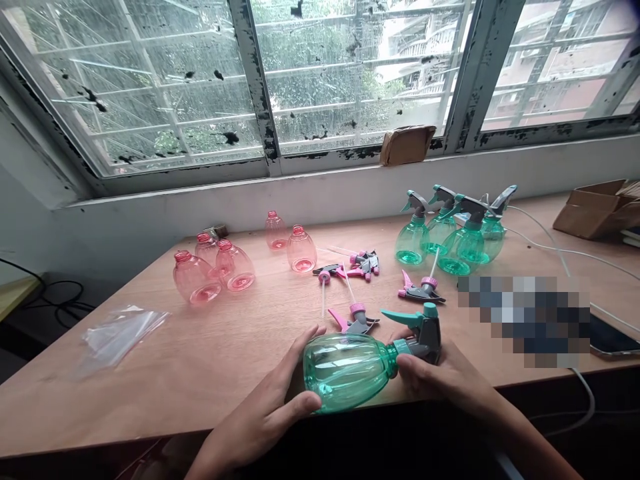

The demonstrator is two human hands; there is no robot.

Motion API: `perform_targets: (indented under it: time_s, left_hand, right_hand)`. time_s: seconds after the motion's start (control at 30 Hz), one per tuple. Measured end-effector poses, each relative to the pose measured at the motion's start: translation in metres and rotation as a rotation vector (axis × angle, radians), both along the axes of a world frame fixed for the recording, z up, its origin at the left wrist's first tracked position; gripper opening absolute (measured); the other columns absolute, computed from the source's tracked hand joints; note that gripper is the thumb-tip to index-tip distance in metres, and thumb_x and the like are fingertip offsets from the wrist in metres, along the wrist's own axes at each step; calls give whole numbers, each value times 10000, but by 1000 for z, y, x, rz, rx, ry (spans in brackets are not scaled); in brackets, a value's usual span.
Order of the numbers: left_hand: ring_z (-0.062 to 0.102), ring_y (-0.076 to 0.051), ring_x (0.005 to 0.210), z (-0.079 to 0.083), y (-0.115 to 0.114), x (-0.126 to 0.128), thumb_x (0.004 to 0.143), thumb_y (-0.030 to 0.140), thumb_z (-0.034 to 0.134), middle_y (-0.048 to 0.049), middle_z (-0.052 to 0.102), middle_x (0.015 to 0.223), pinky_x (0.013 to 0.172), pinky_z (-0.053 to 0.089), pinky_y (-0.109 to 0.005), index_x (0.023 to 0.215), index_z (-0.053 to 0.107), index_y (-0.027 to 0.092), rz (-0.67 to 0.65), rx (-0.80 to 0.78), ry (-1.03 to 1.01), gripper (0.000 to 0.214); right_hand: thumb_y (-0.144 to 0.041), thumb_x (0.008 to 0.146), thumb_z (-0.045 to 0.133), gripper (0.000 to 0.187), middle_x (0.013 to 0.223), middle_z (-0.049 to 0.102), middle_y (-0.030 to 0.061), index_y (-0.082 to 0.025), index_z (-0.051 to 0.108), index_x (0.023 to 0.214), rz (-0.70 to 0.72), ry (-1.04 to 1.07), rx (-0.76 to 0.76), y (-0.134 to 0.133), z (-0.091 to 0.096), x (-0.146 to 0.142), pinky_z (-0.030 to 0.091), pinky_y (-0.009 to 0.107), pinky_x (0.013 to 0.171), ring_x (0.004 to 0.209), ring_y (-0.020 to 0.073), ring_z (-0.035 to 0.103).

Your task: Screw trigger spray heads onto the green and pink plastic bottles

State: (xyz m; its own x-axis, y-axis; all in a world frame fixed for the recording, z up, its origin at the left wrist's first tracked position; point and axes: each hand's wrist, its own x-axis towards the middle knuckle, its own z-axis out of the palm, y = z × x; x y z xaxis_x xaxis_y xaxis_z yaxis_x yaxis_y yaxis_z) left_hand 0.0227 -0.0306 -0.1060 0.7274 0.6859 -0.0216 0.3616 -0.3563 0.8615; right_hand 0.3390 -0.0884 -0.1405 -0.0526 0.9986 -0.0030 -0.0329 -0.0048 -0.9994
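Observation:
A green see-through spray bottle (345, 370) lies sideways between my hands at the table's front edge. My left hand (277, 400) grips its base, thumb in front and fingers behind. At the neck, my right hand (430, 373) closes around the collar and the grey-and-teal spray head (425, 333); some of its fingers are hidden behind. Just beyond the bottle lies a pink-and-grey spray head (357, 319) with its tube pointing away. Another pink-and-grey spray head (425, 288) rests farther right, its tube sticking up. More such heads (367, 263) lie heaped behind.
Several pink bottles without heads (235, 267) stand at the back left and middle. Several green spray bottles (457, 250) stand at the back right. Clear plastic bags (123, 333) lie at left. A phone (615, 337), white cables and a cardboard box (595, 210) are at right.

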Motion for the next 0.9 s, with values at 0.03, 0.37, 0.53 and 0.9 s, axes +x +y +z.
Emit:
perform_targets:
  time_s: [0.03,0.37,0.53,0.9]
  left_hand:
    - [230,-349,1614,0,0,1,1017,576,612,-3,234,1767,1333,180,-528,1672,153,403,0,3,5,818]
    - [308,-363,1582,6,-2,8,857,369,877,-37,292,1744,1324,228,-501,1661,129,413,-9,73,39,1099]
    - [252,-349,1606,3,0,3,994,600,635,-14,240,1765,1333,190,-496,1671,136,393,-43,36,-1,866]
    - [270,-331,1600,3,-1,7,897,375,839,-6,250,1759,1334,183,-508,1658,101,429,-9,25,41,1061]
  right_hand:
    - [-545,856,809,425,559,673,-39,-176,644,985,-6,5,3,0,1,0,461,259,493,500,155,599]
    - [-554,868,788,399,577,675,-26,-185,663,958,-18,-32,35,-1,4,-1,491,269,506,523,166,602]
    - [-580,862,784,422,568,672,-18,-178,679,939,-8,-36,28,-1,3,-1,463,259,491,509,162,595]
    - [-602,864,779,452,552,643,-17,-155,707,866,-16,-18,26,0,2,-1,389,235,461,491,135,554]
